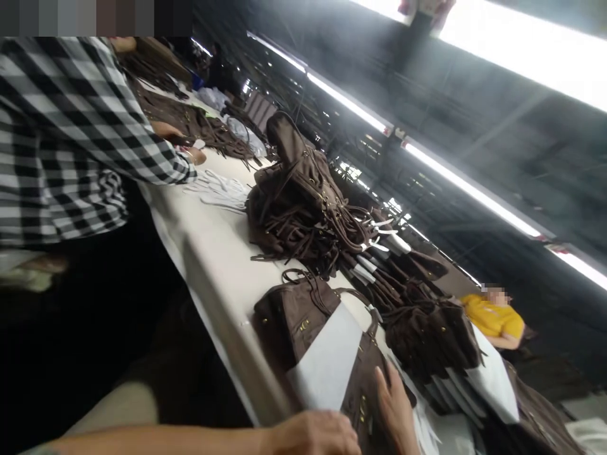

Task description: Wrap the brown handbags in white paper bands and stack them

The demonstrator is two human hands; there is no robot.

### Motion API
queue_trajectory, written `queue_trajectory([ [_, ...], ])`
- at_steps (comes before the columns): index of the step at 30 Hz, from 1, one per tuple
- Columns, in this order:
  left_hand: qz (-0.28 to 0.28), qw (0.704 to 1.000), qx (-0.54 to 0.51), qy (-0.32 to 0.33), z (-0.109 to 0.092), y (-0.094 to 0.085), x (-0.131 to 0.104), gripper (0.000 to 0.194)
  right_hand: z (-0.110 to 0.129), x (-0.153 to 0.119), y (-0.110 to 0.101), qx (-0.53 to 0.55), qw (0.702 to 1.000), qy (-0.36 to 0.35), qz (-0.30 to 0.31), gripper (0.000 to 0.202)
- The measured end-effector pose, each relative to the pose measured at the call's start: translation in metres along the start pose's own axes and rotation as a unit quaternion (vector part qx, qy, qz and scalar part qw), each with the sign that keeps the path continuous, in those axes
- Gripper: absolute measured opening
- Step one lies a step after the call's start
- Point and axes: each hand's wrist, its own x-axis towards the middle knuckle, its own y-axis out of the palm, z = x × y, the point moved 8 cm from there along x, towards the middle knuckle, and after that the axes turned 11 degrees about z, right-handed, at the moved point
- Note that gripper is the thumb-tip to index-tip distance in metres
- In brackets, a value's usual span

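A dark brown handbag (365,373) with gold-coloured fittings and thin handles lies on the pale table at the near end. A white sheet (327,363) wraps across its middle. At the bag's lower edge, my left hand (310,434) is closed with curled fingers against it; the fingertips are hidden. My right hand (396,404) rests along the bag's right side, its fingers stretched out and slightly apart.
A heap of brown bags (303,196) stands farther up the table (213,265). More bags with white sheets (436,341) are stacked at right. White straps (220,189) lie near a co-worker in a checked shirt (71,133). Another person in yellow (493,316) stands beyond.
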Motion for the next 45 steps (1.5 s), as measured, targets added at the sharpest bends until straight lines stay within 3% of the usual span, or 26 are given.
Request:
queue_trajectory([
  [1, -0.050, 0.996, -0.057, -0.051, 0.023, -0.028, -0.019, 0.030, 0.027, -0.008, -0.004, 0.014, 0.999, -0.033, -0.023, 0.093],
  [2, -0.127, 0.975, -0.097, -0.157, 0.055, -0.057, -0.043, 0.034, 0.058, -0.017, -0.002, 0.028, 0.997, -0.074, -0.019, 0.082],
  [3, -0.204, 0.943, -0.104, -0.243, 0.084, -0.084, -0.069, 0.034, 0.091, -0.026, 0.004, 0.048, 0.992, -0.117, -0.004, 0.071],
  [5, -0.276, 0.877, -0.086, -0.384, 0.134, -0.118, -0.112, 0.025, 0.159, -0.042, 0.025, 0.088, 0.975, -0.196, 0.051, 0.054],
  [7, -0.263, 0.833, -0.117, -0.473, 0.176, -0.123, -0.139, 0.025, 0.218, -0.054, 0.048, 0.091, 0.957, -0.262, 0.081, 0.047],
  [9, -0.213, 0.795, -0.197, -0.533, 0.206, -0.104, -0.158, 0.035, 0.260, -0.058, 0.070, 0.048, 0.951, -0.295, 0.082, 0.050],
  [11, -0.170, 0.774, -0.269, -0.546, 0.218, -0.080, -0.169, 0.038, 0.281, -0.053, 0.093, -0.005, 0.951, -0.299, 0.084, 0.063],
  [14, -0.159, 0.774, -0.315, -0.526, 0.219, -0.059, -0.174, 0.034, 0.284, -0.040, 0.119, -0.025, 0.951, -0.303, 0.060, 0.066],
  [17, -0.181, 0.766, -0.330, -0.521, 0.222, -0.052, -0.177, 0.038, 0.275, -0.037, 0.128, 0.018, 0.938, -0.345, -0.014, 0.056],
  [22, -0.202, 0.769, -0.340, -0.501, 0.230, -0.063, -0.165, 0.037, 0.259, -0.053, 0.127, 0.033, 0.910, -0.382, -0.156, 0.053],
  [25, -0.180, 0.807, -0.333, -0.453, 0.225, -0.073, -0.144, 0.046, 0.257, -0.058, 0.123, 0.032, 0.905, -0.377, -0.194, 0.052],
  [27, -0.129, 0.842, -0.317, -0.416, 0.218, -0.077, -0.130, 0.055, 0.258, -0.059, 0.122, 0.029, 0.903, -0.378, -0.200, 0.051],
  [29, -0.063, 0.861, -0.308, -0.400, 0.214, -0.075, -0.122, 0.051, 0.257, -0.059, 0.121, 0.031, 0.903, -0.377, -0.205, 0.051],
  [33, 0.011, 0.848, -0.337, -0.409, 0.224, -0.073, -0.128, 0.027, 0.258, -0.058, 0.127, 0.016, 0.903, -0.384, -0.191, 0.051],
  [38, 0.009, 0.843, -0.349, -0.410, 0.229, -0.081, -0.124, 0.039, 0.261, -0.051, 0.130, 0.006, 0.919, -0.365, -0.149, 0.055],
  [45, -0.047, 0.803, -0.211, -0.555, 0.212, -0.082, -0.113, 0.033, 0.267, -0.049, 0.132, 0.035, 0.908, -0.404, -0.105, 0.058],
])
